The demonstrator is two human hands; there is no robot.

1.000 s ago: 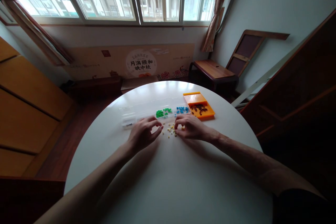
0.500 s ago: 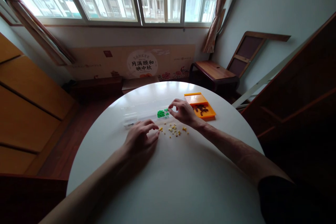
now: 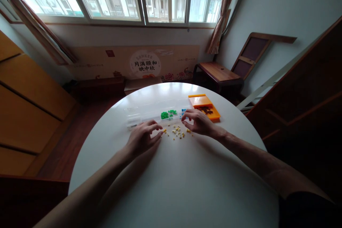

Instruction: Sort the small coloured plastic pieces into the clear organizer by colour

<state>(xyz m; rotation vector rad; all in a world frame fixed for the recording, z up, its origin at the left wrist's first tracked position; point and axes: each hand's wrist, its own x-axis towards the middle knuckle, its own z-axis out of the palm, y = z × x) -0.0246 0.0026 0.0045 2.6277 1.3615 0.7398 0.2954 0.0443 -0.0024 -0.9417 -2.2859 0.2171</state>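
Note:
On a round white table, my left hand (image 3: pixel 144 136) rests by the near left end of a clear plastic box (image 3: pixel 145 115). Its thumb and forefinger are apart, close to a scatter of small yellow pieces (image 3: pixel 176 130), and nothing shows between them. My right hand (image 3: pixel 199 122) hovers just right of the box's middle, fingers bent and apart, with no piece visible in them. Its fingertips partly hide a compartment of small blue pieces (image 3: pixel 183 111). Small green pieces (image 3: pixel 164 115) fill part of another compartment between the hands.
Behind my right hand lies an orange tray (image 3: pixel 216 117) holding small dark pieces (image 3: pixel 205 110), with an orange-rimmed lid part at its back. A wooden chair (image 3: pixel 220 71) stands beyond the table, under the window side. A cardboard panel (image 3: pixel 107 62) leans along the wall.
My right hand has moved right and toward me, away from the green pieces, uncovering them and some blue ones. My left hand has stayed nearly in place.

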